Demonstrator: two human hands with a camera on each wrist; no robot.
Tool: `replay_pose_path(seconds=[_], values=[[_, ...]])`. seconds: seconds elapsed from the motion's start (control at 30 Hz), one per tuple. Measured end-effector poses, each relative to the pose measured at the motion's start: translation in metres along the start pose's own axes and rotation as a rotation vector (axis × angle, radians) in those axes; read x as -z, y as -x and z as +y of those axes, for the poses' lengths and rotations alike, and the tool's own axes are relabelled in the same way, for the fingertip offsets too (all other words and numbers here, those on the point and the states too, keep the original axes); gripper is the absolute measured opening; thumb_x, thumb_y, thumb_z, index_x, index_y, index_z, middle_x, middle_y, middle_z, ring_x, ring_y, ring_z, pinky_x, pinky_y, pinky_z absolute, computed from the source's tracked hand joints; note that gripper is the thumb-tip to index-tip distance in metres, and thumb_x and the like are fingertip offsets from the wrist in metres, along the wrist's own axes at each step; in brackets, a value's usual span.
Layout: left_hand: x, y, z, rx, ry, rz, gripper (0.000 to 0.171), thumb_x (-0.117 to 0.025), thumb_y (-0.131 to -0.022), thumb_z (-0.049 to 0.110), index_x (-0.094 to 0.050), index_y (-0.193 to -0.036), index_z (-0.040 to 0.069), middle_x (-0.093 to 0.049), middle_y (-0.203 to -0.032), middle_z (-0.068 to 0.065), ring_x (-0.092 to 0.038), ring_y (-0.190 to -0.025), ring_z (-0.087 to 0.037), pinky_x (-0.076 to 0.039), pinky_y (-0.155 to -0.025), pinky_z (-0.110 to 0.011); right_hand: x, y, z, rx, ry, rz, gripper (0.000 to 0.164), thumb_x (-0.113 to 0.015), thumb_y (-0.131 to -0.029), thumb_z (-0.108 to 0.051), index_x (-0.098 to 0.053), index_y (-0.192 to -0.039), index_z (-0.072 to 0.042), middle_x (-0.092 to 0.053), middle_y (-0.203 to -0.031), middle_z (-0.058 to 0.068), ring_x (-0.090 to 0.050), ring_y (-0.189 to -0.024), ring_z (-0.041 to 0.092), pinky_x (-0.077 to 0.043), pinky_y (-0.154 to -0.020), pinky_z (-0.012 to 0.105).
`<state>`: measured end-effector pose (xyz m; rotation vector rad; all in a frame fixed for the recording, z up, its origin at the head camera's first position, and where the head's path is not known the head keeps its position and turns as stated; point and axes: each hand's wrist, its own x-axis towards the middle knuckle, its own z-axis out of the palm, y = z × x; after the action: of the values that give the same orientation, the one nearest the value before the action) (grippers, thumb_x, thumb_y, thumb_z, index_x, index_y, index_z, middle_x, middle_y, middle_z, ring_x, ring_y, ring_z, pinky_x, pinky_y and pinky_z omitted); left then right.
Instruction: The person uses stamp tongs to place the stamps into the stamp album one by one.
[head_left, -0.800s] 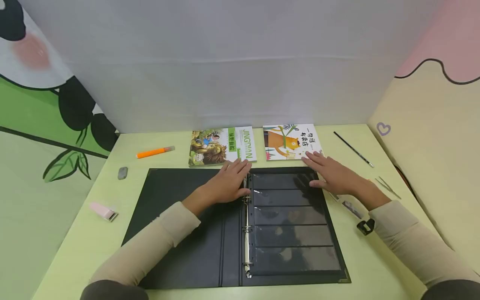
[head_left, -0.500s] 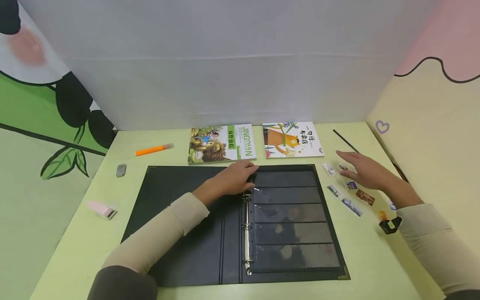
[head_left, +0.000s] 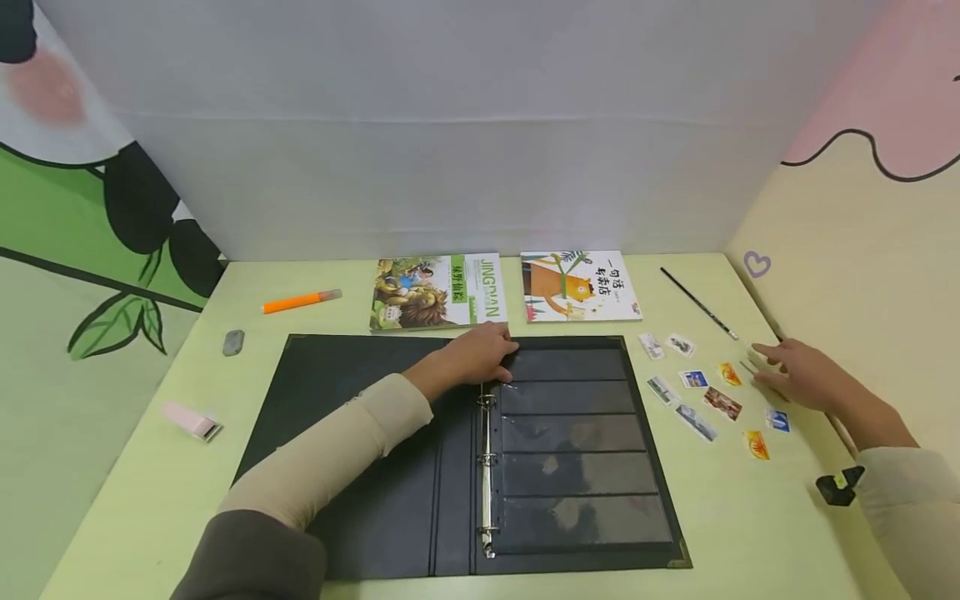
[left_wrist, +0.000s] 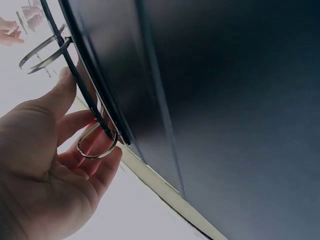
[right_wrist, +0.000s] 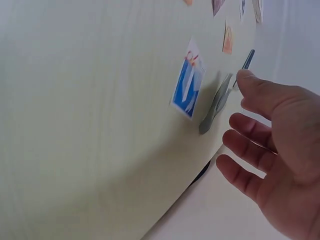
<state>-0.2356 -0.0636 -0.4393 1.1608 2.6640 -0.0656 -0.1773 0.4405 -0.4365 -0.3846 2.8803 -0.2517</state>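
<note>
A black ring binder [head_left: 375,450] lies spread open on the table, with a clear-pocketed black page [head_left: 581,433] on its right side. My left hand [head_left: 474,357] rests at the top of its spine. In the left wrist view, the thumb and relaxed fingers lie around the page edge beside a metal ring [left_wrist: 97,156]. My right hand [head_left: 810,377] hovers over metal tweezers [right_wrist: 216,102] at the table's right side, fingers loosely bent and holding nothing. Several small stamps lie left of it, a blue one [right_wrist: 188,85] nearest the tweezers in the right wrist view.
Two picture books, one with a lion [head_left: 435,292] and one with an orange animal [head_left: 577,287], lie behind the binder. A black pencil [head_left: 697,302] is at the back right. On the left are an orange marker [head_left: 300,301], a grey eraser [head_left: 233,342] and a pink clipper-like item [head_left: 191,421].
My right hand has moved from the page's upper right corner across the stamps to the tweezers, uncovering the stamps. My left hand has shifted slightly right along the binder's top.
</note>
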Motion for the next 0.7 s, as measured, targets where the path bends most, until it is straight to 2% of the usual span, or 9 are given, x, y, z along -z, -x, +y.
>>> replay_pose_path(seconds=[0.07, 0.2, 0.37, 0.57, 0.7], values=[[0.0002, -0.0004, 0.0004, -0.011, -0.026, 0.014, 0.058, -0.062, -0.089, 0.045, -0.054, -0.137, 0.012, -0.056, -0.128, -0.010, -0.053, -0.117, -0.023, -0.043, -0.101, -0.036, -0.0030, 0.0031, 0.0047, -0.019, 0.000, -0.020, 0.061, -0.067, -0.088, -0.027, -0.048, -0.134, 0.008, -0.061, -0.100, 0.019, -0.059, -0.084, 0.027, -0.051, -0.070, 0.042], [0.0000, 0.0001, 0.0000, -0.013, -0.079, 0.033, 0.058, -0.062, -0.088, 0.048, -0.056, -0.135, 0.015, -0.058, -0.126, -0.008, -0.056, -0.114, -0.022, -0.045, -0.098, -0.035, -0.0086, 0.0043, 0.0071, 0.001, 0.010, -0.015, 0.055, -0.070, -0.085, -0.022, -0.054, -0.129, 0.008, -0.062, -0.089, 0.010, -0.053, -0.076, 0.018, -0.046, -0.065, 0.031], [-0.0034, 0.0017, -0.0002, 0.014, -0.095, 0.057, 0.055, -0.063, -0.087, 0.049, -0.058, -0.133, 0.019, -0.060, -0.124, -0.005, -0.056, -0.113, -0.020, -0.046, -0.097, -0.034, -0.0111, 0.0003, 0.0070, 0.028, 0.049, 0.036, 0.048, -0.070, -0.083, -0.015, -0.058, -0.125, 0.006, -0.062, -0.081, 0.004, -0.050, -0.071, 0.015, -0.043, -0.062, 0.029], [-0.0016, 0.0047, 0.0072, 0.060, -0.035, 0.076, 0.048, -0.067, -0.086, 0.045, -0.063, -0.128, 0.022, -0.059, -0.124, -0.004, -0.054, -0.112, -0.022, -0.046, -0.095, -0.039, -0.0109, -0.0011, 0.0076, -0.003, 0.041, 0.013, 0.043, -0.067, -0.085, -0.011, -0.059, -0.124, 0.006, -0.058, -0.075, 0.000, -0.047, -0.069, 0.015, -0.039, -0.060, 0.026], [-0.0008, 0.0050, 0.0094, 0.104, 0.047, 0.079, 0.045, -0.069, -0.085, 0.043, -0.063, -0.125, 0.022, -0.058, -0.124, -0.004, -0.053, -0.112, -0.024, -0.044, -0.097, -0.044, -0.0022, -0.0032, 0.0019, 0.015, 0.027, 0.080, 0.039, -0.065, -0.087, -0.010, -0.061, -0.123, 0.003, -0.057, -0.075, 0.001, -0.047, -0.067, 0.014, -0.037, -0.057, 0.024]])
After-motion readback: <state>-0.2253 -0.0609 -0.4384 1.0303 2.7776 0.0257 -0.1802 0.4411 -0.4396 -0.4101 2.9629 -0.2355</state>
